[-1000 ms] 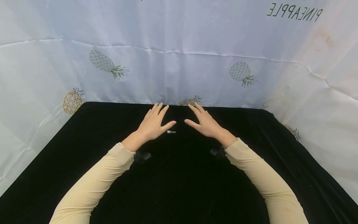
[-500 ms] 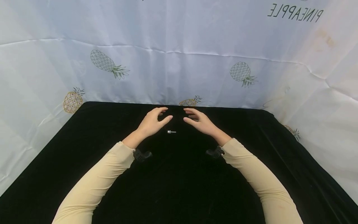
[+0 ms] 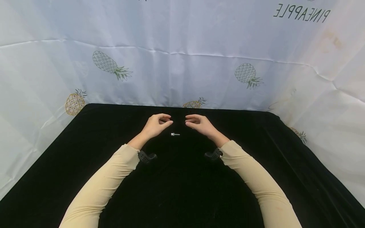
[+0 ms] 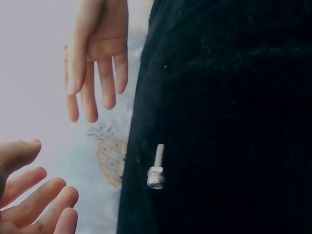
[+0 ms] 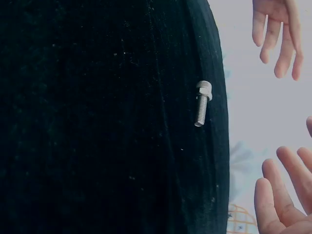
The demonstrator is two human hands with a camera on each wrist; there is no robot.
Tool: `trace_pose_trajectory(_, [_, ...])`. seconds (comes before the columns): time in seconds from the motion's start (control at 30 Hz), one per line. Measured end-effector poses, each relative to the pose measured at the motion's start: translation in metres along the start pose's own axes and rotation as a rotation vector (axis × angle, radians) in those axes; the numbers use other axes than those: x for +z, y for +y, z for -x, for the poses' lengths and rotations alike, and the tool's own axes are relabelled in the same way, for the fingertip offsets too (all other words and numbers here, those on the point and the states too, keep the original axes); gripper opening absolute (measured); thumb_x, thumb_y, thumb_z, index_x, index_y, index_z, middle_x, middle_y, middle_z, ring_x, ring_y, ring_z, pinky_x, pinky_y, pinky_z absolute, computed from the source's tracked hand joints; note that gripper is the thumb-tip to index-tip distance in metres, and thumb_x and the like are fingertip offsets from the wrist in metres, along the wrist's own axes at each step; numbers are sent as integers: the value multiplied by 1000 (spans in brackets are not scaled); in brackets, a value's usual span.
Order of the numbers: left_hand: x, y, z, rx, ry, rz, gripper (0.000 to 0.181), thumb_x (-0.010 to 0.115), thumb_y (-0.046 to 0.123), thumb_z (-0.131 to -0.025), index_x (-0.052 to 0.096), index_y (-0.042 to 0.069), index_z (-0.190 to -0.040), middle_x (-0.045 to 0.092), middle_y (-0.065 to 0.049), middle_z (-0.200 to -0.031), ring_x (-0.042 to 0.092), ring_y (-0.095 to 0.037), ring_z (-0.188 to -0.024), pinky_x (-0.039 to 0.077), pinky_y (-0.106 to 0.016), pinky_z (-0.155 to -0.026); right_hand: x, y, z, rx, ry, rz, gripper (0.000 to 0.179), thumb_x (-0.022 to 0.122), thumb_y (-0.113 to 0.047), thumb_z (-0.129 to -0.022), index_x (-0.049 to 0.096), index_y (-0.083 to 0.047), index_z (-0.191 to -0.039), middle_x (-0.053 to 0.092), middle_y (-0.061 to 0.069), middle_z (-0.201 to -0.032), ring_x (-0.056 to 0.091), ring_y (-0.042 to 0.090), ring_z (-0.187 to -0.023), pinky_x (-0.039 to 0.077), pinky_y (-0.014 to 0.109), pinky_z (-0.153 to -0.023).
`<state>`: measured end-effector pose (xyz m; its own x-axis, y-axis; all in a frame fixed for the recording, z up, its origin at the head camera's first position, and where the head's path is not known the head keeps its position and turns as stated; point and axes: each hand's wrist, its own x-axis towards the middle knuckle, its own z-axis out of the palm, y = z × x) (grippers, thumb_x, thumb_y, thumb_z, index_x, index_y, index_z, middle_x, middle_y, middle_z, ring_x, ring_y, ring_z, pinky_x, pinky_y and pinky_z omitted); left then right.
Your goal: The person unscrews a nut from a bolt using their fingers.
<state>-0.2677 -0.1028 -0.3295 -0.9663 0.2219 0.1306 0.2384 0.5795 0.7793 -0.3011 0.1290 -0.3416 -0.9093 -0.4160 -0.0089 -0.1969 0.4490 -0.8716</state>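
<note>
A small silver bolt (image 3: 172,134) lies on the black cloth (image 3: 182,183), its threaded end pointing right in the head view. Both wrist views show a nut (image 5: 204,91) on the bolt, up close to its cylindrical head. My left hand (image 3: 154,126) is held a little beyond the bolt and to its left, fingers loosely bent, nothing in them. Opposite it, my right hand (image 3: 203,125) hovers to the bolt's right, also holding nothing. The two hands face each other with a gap between the fingertips. Neither touches the bolt.
Behind the cloth-covered table hangs a white curtain (image 3: 182,79) printed with pineapples, and it continues down both sides. Each wrist carries a black camera mount, one at the left wrist (image 3: 146,157) and one at the right wrist (image 3: 214,155).
Both hands have gone from spread, straight fingers to loosely bent ones. They have drawn back slightly toward me, and the right forearm has shifted left. The bolt has stayed put.
</note>
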Motion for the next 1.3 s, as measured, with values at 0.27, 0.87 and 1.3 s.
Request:
trace_pose_trajectory(0.27, [9,-12,-8,-18,-11,18,34,59,20,-92,60,1,-120,65,-17,-116,63,-30,-102,52,-40,-86,8,3,-6,86,-43,-26,44,58,-23,-93,50,-4,-132,59,17,-127,59,31,-114,48,42,-97])
trace_pose_trajectory(0.87, [26,-19,-11,-85,-113,-90,29,63,18,-89,65,3,-113,68,-15,-109,62,-28,-100,52,-38,-82,26,18,-22,200,-90,59,31,62,-20,-90,62,-7,-118,67,14,-111,65,18,-94,54,30,-82])
trace_pose_trajectory(1.3, [34,-24,-13,-162,-100,-147,22,66,12,-86,68,3,-106,71,-13,-102,66,-24,-90,53,-34,-78,34,18,-27,209,-76,108,26,66,-15,-86,67,-4,-110,69,12,-96,60,11,-73,50,21,-64])
